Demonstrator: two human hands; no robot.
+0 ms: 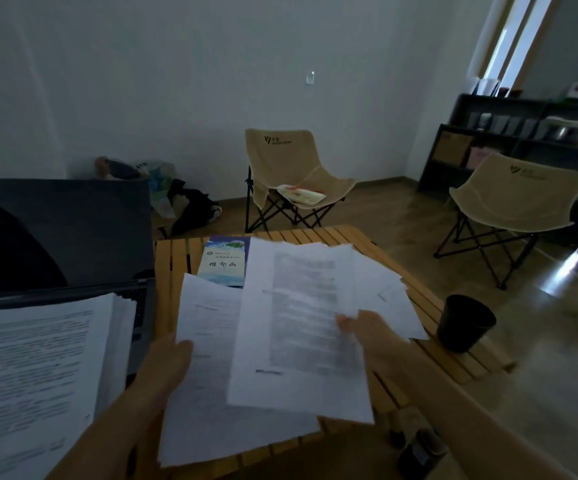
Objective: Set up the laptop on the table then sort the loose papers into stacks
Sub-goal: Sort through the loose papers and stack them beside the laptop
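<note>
The right hand point(367, 332) pinches a printed sheet point(301, 320) at its right edge, the grip's thumb on top, and the sheet is lifted over the desk point(467, 362). Under it and beyond the grip more loose papers point(384, 282) fan toward the desk's right edge. The left hand point(166, 368) lies with straight fingers against the left edge of a second sheet point(211, 375), whose near end hangs past the desk's front edge. Left of that hand the open laptop point(73, 230) stands at the desk's left side, with a thick paper stack point(38, 375) lying over its keyboard. Beyond the left grip a blue booklet point(227, 261) lies between laptop and papers. Right of the right grip a black cup point(465, 322) stands near the desk's right edge, just beside the papers. Past the far edge open floor runs to two folding chairs point(291, 174).
</note>
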